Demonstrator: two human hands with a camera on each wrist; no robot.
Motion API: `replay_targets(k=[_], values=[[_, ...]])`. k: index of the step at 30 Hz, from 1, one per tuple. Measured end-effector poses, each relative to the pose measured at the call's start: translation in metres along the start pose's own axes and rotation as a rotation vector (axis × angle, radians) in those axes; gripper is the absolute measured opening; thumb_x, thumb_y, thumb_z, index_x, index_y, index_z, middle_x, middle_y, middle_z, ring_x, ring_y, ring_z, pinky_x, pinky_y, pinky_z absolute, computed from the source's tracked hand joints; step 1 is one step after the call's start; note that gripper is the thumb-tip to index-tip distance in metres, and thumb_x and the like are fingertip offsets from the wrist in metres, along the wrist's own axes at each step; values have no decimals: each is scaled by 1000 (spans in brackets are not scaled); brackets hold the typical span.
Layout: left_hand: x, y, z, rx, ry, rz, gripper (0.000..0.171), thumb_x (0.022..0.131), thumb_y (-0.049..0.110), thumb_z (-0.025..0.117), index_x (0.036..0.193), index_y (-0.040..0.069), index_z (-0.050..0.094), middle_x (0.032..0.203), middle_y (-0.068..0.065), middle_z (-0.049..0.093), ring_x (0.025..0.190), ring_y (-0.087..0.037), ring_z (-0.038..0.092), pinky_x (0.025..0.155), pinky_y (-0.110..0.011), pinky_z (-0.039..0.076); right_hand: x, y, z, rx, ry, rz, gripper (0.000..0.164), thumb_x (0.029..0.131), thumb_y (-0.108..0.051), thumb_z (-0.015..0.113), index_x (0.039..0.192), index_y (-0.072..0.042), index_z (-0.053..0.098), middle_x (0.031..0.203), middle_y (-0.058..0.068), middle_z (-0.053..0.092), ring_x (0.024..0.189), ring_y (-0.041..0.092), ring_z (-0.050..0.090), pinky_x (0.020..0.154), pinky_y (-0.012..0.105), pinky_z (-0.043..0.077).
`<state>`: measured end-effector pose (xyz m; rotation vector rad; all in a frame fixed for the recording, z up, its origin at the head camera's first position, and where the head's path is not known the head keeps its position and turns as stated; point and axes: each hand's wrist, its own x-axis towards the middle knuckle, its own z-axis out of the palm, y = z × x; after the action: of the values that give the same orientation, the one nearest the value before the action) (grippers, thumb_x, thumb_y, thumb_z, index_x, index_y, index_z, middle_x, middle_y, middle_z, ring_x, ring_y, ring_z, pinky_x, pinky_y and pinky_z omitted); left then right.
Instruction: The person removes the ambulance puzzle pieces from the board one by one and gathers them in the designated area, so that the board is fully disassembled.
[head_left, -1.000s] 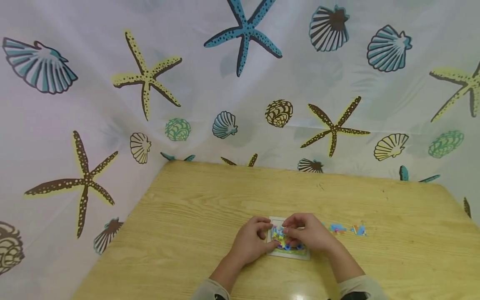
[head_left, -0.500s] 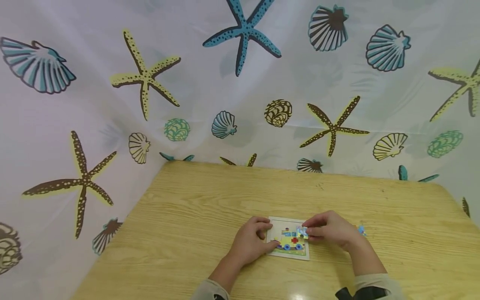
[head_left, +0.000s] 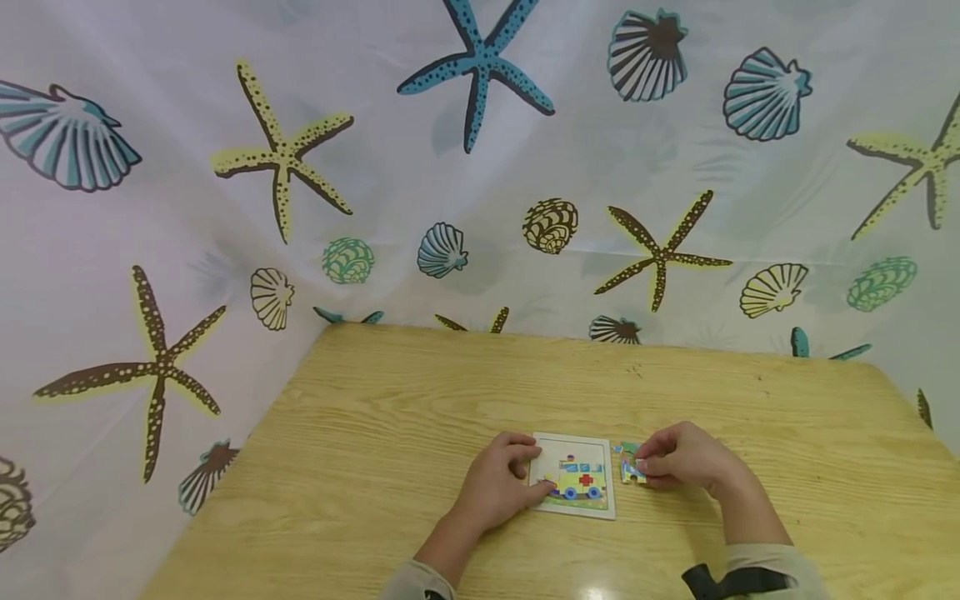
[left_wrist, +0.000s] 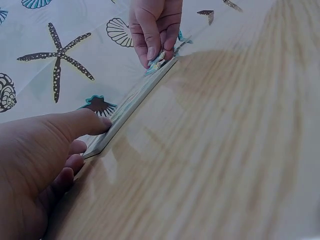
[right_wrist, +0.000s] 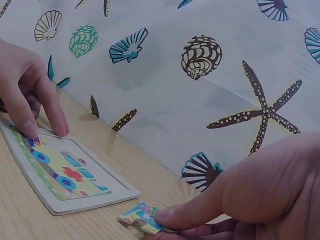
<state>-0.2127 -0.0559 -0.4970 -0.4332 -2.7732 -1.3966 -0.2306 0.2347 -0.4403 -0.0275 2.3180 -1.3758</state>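
Note:
A jigsaw puzzle board [head_left: 573, 450] with a white rim lies flat on the table. Its lower part shows a yellow ambulance [head_left: 582, 480] with a red cross and blue wheels; the upper part is bare and pale. At the board's left edge, my left hand [head_left: 501, 479] grips it, thumb on top and fingers along the far-left side. Just right of the board, my right hand [head_left: 690, 458] pinches a colourful puzzle piece [right_wrist: 141, 218] between thumb and fingers. The piece's right part is hidden by the thumb. In the left wrist view, the piece is small and blurred.
The wooden table [head_left: 420, 375] spreads around the board on all sides. Behind and to the left hangs a white curtain [head_left: 390, 167] printed with starfish and shells, meeting the table's far edge.
My right hand has moved from over the board to its right side, carrying a puzzle piece off the board's upper right. My left hand has stayed at the board's left edge.

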Motion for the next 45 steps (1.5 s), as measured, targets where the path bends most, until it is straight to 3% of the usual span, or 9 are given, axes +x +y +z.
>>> replay_targets(k=[16,22,28,32,35,39,45], values=[[0,-1,-1,-15,-13,-10,50,78,32,86,120,6,72,127,2,60,84,-7,52,72,-21,44,-1,-10,18,-197,151,-4,11,83,-2,76,83,2,65,74,9,64,60,15,62,59,30,55],[-2,0,-1,-21,-19,-11,50,79,31,86,120,6,72,127,1,59,85,-8,53,72,-21,44,1,-11,20,-116,105,-39,15,89,-10,73,92,3,66,81,10,66,66,15,63,62,30,57],[-1,-1,-1,-26,-15,-9,51,78,31,86,120,6,72,127,2,60,86,-9,53,73,-21,44,11,-15,29,-54,-18,-189,28,94,-19,69,111,4,68,92,11,65,75,16,65,69,31,58],[-1,-1,-2,-33,-12,-5,51,78,32,86,120,6,72,127,2,60,87,-10,54,73,-21,44,16,-18,38,-44,-95,-260,35,95,-16,69,122,6,65,95,11,63,79,17,66,71,31,58],[0,-1,-2,-33,-15,0,51,78,31,86,120,5,72,127,1,60,87,-10,54,73,-21,44,18,-20,45,-78,-109,-290,35,93,-11,69,123,8,64,93,11,64,75,16,64,66,28,56],[0,-1,-2,-32,-19,1,51,78,31,86,120,5,72,127,1,60,86,-10,53,72,-21,44,19,-22,54,-171,-68,-308,37,90,-11,72,121,8,64,89,7,65,68,13,60,59,24,49],[-1,-2,-2,-23,-26,6,51,79,32,85,120,5,71,127,1,59,86,-10,53,72,-21,44,20,-23,63,-322,-9,-303,37,85,-20,80,118,-5,70,89,2,64,68,13,55,60,26,45]])
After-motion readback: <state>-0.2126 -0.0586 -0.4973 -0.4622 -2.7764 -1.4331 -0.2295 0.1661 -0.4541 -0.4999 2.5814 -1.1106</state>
